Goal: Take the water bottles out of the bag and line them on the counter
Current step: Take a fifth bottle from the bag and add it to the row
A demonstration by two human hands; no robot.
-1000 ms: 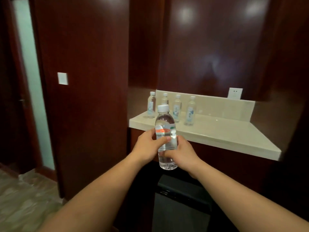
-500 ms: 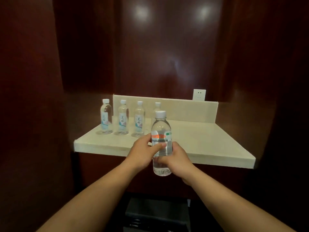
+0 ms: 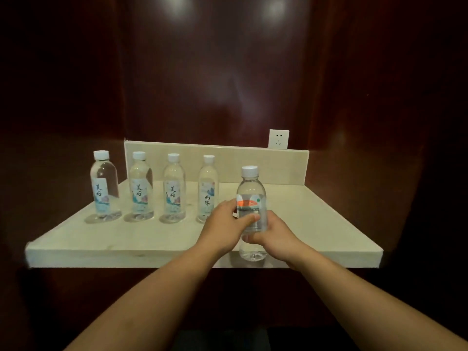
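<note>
Clear plastic water bottle (image 3: 252,198): white screw cap, orange-and-white label band with a small green mark, rounded shoulder, filled with water. It is upright and held in both hands at the near right of centre. Its base shows against the counter's near front edge; whether it touches cannot be told.

Left hand (image 3: 222,226): grip curled round the label from the left, thumb laid across the front.

Right hand (image 3: 276,234): grip wrapped round the lower body from the right, fingers curled below the label.

Counter (image 3: 324,224): pale cream slab, stone-like and smooth, with a thick square edge. A matching upstand (image 3: 266,163) runs along the far side.

Standing stock on the left half of the counter, upright, in a row and apart from one another:
- far-left bottle (image 3: 103,188), second bottle (image 3: 140,188) and third bottle (image 3: 174,191): clear, white caps, white labels with black brush characters over a blue-pink wash.
- fourth bottle (image 3: 208,188): same build, label turned to other characters. It is nearest the held bottle, and the left hand hides its foot.

Surround: dark red-brown wood panelling (image 3: 228,72), glossy, showing two light reflections. A white wall socket (image 3: 278,139) sits just above the upstand, toward its right end.
</note>
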